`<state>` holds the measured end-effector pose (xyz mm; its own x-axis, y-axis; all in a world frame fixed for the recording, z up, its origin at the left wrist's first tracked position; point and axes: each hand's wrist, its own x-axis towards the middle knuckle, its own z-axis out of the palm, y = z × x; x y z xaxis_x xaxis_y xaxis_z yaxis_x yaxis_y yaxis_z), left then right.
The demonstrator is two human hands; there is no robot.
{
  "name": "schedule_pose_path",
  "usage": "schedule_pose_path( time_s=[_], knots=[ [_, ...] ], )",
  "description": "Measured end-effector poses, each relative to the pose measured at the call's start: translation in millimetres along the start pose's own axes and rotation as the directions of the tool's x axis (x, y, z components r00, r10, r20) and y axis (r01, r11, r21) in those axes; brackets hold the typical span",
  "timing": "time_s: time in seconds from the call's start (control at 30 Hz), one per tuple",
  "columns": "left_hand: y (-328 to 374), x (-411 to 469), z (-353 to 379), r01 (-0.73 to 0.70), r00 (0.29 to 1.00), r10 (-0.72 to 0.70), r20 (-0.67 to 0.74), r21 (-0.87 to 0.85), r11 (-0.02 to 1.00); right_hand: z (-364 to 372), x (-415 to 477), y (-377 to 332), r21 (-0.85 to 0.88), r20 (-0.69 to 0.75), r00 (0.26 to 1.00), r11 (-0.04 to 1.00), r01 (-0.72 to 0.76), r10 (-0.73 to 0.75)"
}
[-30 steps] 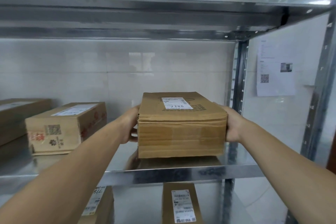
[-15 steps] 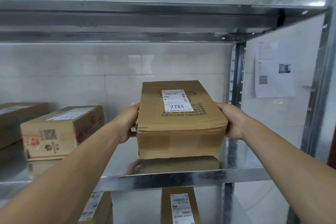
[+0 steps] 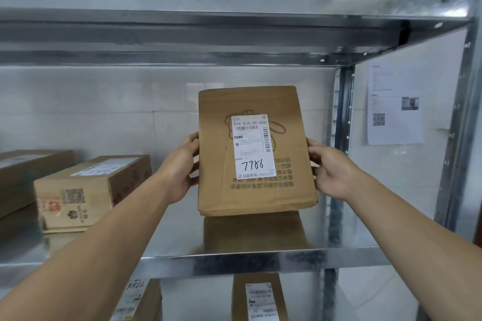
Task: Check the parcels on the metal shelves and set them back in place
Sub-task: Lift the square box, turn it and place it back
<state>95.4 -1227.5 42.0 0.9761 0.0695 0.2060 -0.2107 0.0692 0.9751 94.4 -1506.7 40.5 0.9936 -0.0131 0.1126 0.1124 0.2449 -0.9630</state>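
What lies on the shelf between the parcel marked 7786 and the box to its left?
In the head view, only bare metal shelf lies between the parcel and the box; the left hand gripping the parcel reaches over it.

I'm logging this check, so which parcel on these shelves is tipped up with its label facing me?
The parcel gripped between the left hand and right hand. It stands tipped up, label toward the camera; the other boxes lie flat.

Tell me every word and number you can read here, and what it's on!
"516 K20-00 056": printed on the white label of the raised brown cardboard parcel.
"7786": handwritten on that label.
Too small or blurred: the white paper sheet on the wall; labels on the other brown cardboard boxes.
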Motion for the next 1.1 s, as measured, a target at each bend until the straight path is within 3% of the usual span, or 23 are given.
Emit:
schedule_pose_path(
  time_s=[0.27, 0.7, 1.1],
  knots=[
    [9, -13, -1, -0.065, 0.998, 0.065, -0.003, 0.003, 0.998, 11, -12, -8, -0.065, -0.036, 0.999, 0.998, -0.016, 0.013],
    [9, -28, 2, -0.011, 0.999, 0.007, -0.036, -0.104, 0.995, 16, -25, -13, -0.126, -0.091, 0.996, 0.991, -0.033, 0.022],
    [10, -32, 7, -0.026, 0.998, 0.020, -0.058, -0.095, 0.995, 13, -29, -10, -0.105, -0.064, 0.998, 0.994, -0.029, 0.023]
  ],
)
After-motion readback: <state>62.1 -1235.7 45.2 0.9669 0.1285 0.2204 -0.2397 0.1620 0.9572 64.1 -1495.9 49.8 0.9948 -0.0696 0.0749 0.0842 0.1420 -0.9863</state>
